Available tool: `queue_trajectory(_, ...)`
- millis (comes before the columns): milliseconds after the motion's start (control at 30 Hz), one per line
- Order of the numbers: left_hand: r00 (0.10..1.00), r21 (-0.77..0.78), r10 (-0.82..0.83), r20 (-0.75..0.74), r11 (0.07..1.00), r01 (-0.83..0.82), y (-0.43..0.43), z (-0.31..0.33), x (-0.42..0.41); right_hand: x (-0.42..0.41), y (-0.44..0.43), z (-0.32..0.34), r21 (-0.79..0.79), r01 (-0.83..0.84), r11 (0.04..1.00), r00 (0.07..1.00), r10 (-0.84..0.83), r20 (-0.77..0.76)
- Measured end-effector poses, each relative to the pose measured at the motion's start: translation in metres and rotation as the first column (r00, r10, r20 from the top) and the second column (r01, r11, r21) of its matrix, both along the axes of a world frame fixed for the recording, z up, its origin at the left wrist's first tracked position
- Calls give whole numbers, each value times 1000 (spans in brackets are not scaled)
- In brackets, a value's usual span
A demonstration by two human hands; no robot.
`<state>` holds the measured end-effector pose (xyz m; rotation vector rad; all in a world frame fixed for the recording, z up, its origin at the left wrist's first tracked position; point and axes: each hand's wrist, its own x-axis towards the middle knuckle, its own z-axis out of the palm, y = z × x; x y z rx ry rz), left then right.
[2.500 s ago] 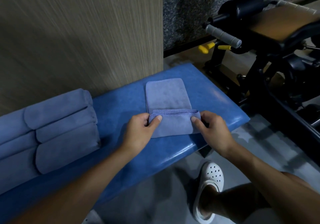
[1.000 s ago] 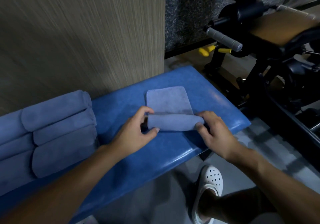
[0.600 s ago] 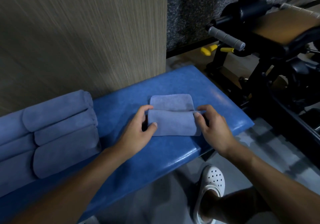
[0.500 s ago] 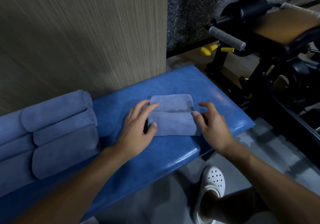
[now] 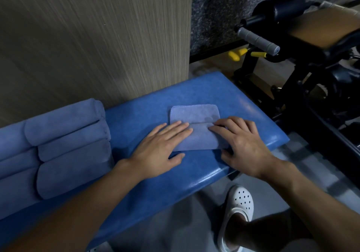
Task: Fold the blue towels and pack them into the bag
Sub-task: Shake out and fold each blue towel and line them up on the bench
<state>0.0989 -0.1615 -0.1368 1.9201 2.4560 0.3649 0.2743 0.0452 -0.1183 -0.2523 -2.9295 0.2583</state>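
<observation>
Small blue microfibre towel [image 5: 194,129] laid flat on blue padded bench, folded over on itself, stitched far edge exposed, stack of folded blue towels [image 5: 64,146] set well apart leftward

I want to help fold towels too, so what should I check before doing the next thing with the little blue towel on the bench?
1. The towel lies flat on the bench: ok.
2. The left hand and right hand both press down on it, so it should not spring open: ok.
3. Fold finished: probably not ok. A far strip shows beyond the folded flap.
4. Side edges lined up: cannot tell, because the hands cover them.
5. The folded towels sit neatly at the left, apart from this one: ok.
6. Bag ready: cannot tell, none is in view.
</observation>
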Motion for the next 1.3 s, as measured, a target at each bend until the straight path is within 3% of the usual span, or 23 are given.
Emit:
queue_trajectory(200,982,192,30,185,979,-66,6,1,-1,-2,-1,0,-96,-1,995,997,-6,-77)
queue_trajectory(333,892,212,124,436,949,-236,6,12,-4,0,-3,4,-324,49,945,990,-90,-113)
queue_trajectory(500,805,229,200,558,896,-381,15,18,-3,-5,-6,0,-520,138,843,962,-240,-133)
queue_trajectory(567,766,202,260,588,870,-451,21,16,-2,-9,-6,-3,-506,178,844,956,-271,-115)
queue_trajectory(700,771,192,313,554,854,-484,32,13,-2,-18,-6,-5,-473,275,837,935,-348,-73)
queue_trajectory(933,670,45,403,624,837,-545,46,11,-16,-29,-5,5,-543,316,778,930,-366,17)
queue_trajectory(1067,652,89,447,612,781,-619,45,14,-12,-31,-3,11,-563,352,748,927,-363,97)
queue_trajectory(1200,484,66,543,686,616,-785,37,17,10,-31,-16,19,-523,365,770,931,-317,183)
queue_trajectory(1300,369,-62,549,750,614,-787,30,21,26,-37,-34,30,-490,418,765,902,-286,323)
